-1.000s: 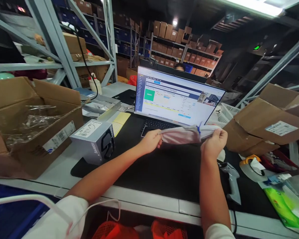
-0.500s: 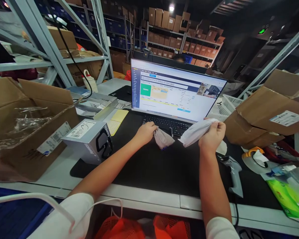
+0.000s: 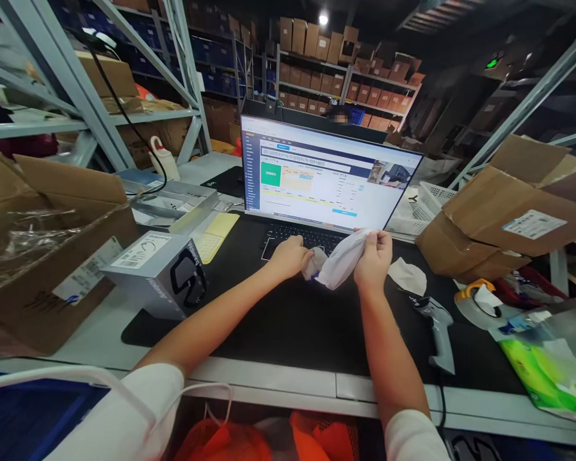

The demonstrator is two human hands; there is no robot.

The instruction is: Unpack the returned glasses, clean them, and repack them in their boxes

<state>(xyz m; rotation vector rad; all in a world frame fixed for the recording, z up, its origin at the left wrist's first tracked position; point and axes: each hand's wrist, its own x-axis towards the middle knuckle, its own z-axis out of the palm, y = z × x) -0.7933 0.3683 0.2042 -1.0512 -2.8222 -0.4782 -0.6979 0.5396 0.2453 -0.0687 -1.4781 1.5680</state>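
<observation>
My left hand (image 3: 289,258) is closed in a pinch on a small greyish pouch (image 3: 313,263). My right hand (image 3: 375,261) grips the upper end of a longer white soft pouch (image 3: 340,261), which slants down to the left. The two pouches meet or overlap in front of the laptop keyboard (image 3: 288,232); whether they are joined, I cannot tell. Both are above a black desk mat (image 3: 288,333). Left of my forearm a grey box (image 3: 156,272) with a goggle-like picture stands on the desk. What the pouches contain is hidden.
An opened cardboard box (image 3: 52,282) with clear plastic stands at the left. A monitor (image 3: 326,179) rises behind the keyboard. To the right are a crumpled white sheet (image 3: 408,276), a barcode scanner (image 3: 434,333), a tape roll (image 3: 480,304) and a cardboard box (image 3: 513,198).
My hands have come closer together. The white pouch has moved left and now touches or covers part of the greyish pouch. The crumpled white sheet shows more fully.
</observation>
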